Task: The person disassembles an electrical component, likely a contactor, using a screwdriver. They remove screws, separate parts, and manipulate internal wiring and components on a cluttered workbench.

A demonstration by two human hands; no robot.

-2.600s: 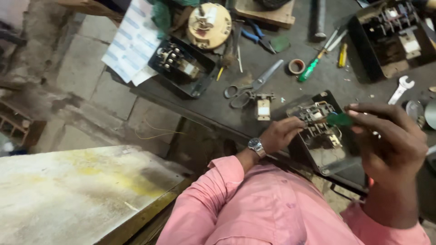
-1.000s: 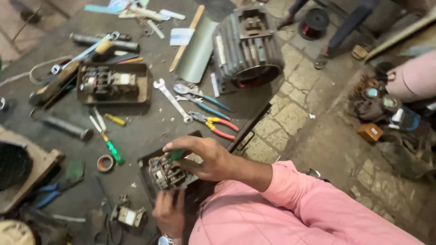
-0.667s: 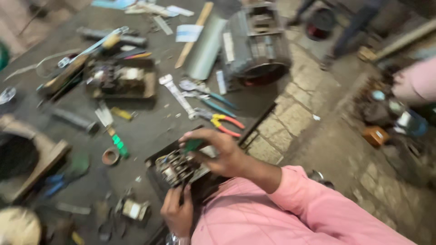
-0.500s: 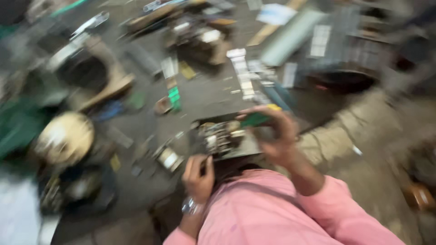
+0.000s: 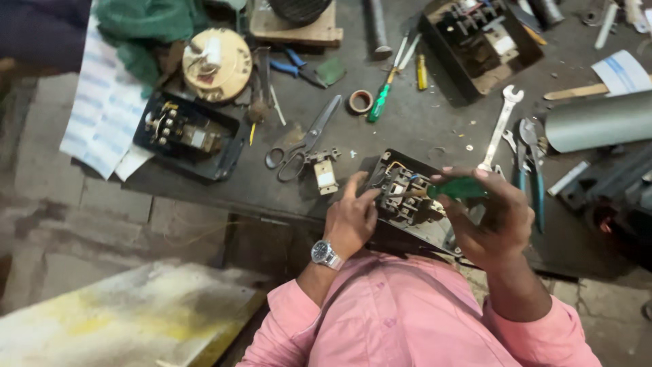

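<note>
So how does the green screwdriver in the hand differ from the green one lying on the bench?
The held screwdriver is gripped by the right hand, lying nearly level with its tip in the open switch box. The loose screwdriver lies untouched by the tape roll, running steeply up the picture. The held handle looks darker and thicker. Both have green handles.

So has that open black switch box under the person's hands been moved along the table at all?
Cannot tell. The camera swings between pictures, but the switch box sits at the table's near edge, close to the scissors, much as before.
</note>
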